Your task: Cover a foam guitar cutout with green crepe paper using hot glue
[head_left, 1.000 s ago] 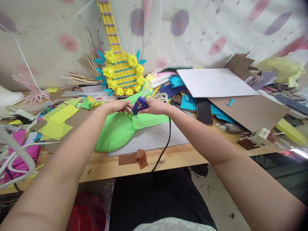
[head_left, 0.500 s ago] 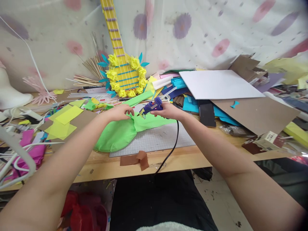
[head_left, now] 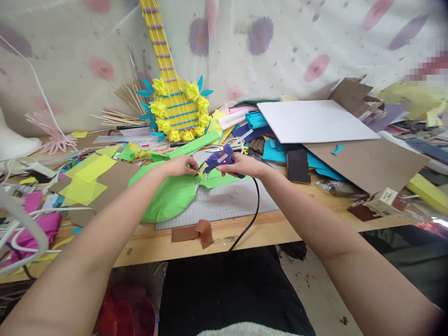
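My right hand [head_left: 240, 165] is wrapped round a blue glue gun [head_left: 221, 158], whose nozzle points left and down at green paper. A black cord runs from the gun down over the table edge. My left hand [head_left: 182, 166] has its fingers pinched at the edge of the green paper-covered shape [head_left: 171, 198], close by the nozzle. That shape is broad and rounded on the left and narrows under both hands, where it is partly hidden. Beneath it lies a grey cutting mat [head_left: 217, 205]. Scissors [head_left: 235, 144] rest just behind the gun.
A yellow paper guitar [head_left: 178, 109] with paper flowers leans at the back. Right of the mat are a phone [head_left: 297, 163], a white board [head_left: 311, 121] and brown cardboard [head_left: 364, 163]. Brown paper [head_left: 192, 233] lies in front. Yellow sheets [head_left: 87, 177] and white cables [head_left: 38, 224] are left.
The glue gun's nozzle has come closer to my left fingers and the paper edge. My left hand has shifted slightly, and the green shape has lifted or turned. The whole view has moved a little.
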Tool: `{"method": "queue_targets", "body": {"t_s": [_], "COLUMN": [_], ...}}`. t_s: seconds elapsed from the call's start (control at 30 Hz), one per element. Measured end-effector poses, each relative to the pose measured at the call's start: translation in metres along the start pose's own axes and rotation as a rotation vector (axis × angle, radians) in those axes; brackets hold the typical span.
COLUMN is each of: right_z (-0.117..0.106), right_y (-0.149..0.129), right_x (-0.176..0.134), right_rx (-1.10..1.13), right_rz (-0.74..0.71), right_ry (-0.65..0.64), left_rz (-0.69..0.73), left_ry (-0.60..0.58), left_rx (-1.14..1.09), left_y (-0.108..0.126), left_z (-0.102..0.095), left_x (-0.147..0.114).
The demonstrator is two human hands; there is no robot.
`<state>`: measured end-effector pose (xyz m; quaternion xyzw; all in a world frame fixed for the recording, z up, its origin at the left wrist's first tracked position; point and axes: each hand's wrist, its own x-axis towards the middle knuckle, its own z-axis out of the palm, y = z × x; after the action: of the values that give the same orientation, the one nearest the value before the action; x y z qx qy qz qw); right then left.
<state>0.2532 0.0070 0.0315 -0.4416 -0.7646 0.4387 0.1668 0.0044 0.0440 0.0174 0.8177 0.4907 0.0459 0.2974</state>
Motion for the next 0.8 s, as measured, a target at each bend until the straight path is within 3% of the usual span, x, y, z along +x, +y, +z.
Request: {"method": "queue_targets", "body": {"t_s": [0.2,0.37,0.57,0.8], "right_z": [0.018,0.025,0.026,0.023], "right_y": [-0.021,-0.025,-0.02,-0.024], "right_x": [0.012,0.018,0.021,0.019], "right_rx": [-0.314,-0.54,-0.589,-0.566], "right_rz": [0.068,0.011,-0.015,0.002], "right_ry": [0.039,0.129,0.139,0.063], "left_rz": [-0.052,-0.059,-0.04,-0.052], "left_ry": [-0.095,-0.09,-0.089,-0.058], "left_rx": [-0.107,-0.164,-0.204,-0.226], "left_y": [-0.004,-0.007,-0.013,-0.015], "left_z": [0.0,-0.003,-0.002,-0.002], "left_x": [0.014,0.019,0.018,0.015]}}
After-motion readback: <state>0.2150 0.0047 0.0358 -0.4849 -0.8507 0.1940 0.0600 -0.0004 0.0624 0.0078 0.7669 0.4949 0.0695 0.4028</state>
